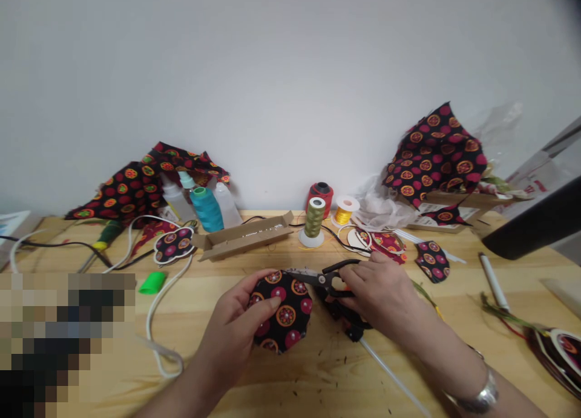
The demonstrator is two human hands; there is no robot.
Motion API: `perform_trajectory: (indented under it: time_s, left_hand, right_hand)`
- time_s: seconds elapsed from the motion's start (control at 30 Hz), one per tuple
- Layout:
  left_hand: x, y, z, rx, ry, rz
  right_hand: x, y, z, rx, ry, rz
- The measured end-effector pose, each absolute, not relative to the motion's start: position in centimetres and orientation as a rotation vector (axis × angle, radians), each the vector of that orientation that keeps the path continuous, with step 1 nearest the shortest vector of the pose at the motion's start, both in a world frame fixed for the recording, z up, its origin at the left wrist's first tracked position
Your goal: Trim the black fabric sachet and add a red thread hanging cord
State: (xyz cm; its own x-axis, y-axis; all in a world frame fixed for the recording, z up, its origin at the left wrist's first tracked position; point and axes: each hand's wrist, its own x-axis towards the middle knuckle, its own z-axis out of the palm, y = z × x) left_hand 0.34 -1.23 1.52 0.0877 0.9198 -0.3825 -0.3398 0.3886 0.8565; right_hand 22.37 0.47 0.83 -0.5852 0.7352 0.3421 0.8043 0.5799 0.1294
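Observation:
Between the thumb and fingers of my left hand (240,321) is a roundish piece of patterned fabric (287,315), black with orange and magenta circles. My right hand (379,291) grips a pair of black-handled scissors (321,279). Their blades lie along the top edge of the fabric, and small dark bits show just above them. Below my right hand, partly covered by it, a black tool with a clear glue stick (394,375) sticking out lies on the table. Dark snippets are scattered on the wood beneath the fabric.
On the wooden table (218,382) stand a teal thread cone (207,210), a green thread cone (314,219) and a yellow spool (347,211). A narrow cardboard box (247,236), a white cable (152,327) and a green cap (152,283) lie leftward. Patterned cloth (436,152) is heaped at right.

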Motion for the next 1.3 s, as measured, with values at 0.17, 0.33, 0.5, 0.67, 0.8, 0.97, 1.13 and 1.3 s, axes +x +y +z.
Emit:
perform_trajectory:
  time_s: [0.17,0.33,0.5,0.67,0.8,0.97,1.13,1.3]
  left_hand:
    - [0.4,-1.2,1.6,0.616,1.081,1.042]
    - [0.5,-1.4,1.1,0.66,1.072,0.967]
    - [0.6,-1.5,0.8,0.707,1.083,0.913]
    - [0.5,-1.4,1.0,0.726,1.091,0.948]
    - [0.5,-1.2,1.3,0.692,1.109,0.975]
    - [0.4,-0.8,1.2,0.688,1.127,1.035]
    - [-0.1,-0.5,0.6,0.703,1.067,1.032]
    - [-0.4,-0.4,0.3,0.732,1.031,1.023]
  right_hand:
    - [22.2,0.7,0.9,-1.568,-2.291,-0.102]
    - [22.1,0.8,0.9,-1.629,-1.992,0.429]
    - [21.7,0.7,0.2,-1.557,-1.936,0.554]
    - [21.1,0.0,0.9,-1.548,-1.93,0.632]
    - [21.2,-0.6,2.4,-1.485,-2.079,0.465]
    - [22.5,0.3,2.2,-1.404,-2.286,0.238]
    - [23.7,1.2,1.0,-1.283,-2.305,0.135]
    - [23.8,1.3,0.8,-1.192,-2.341,0.094]
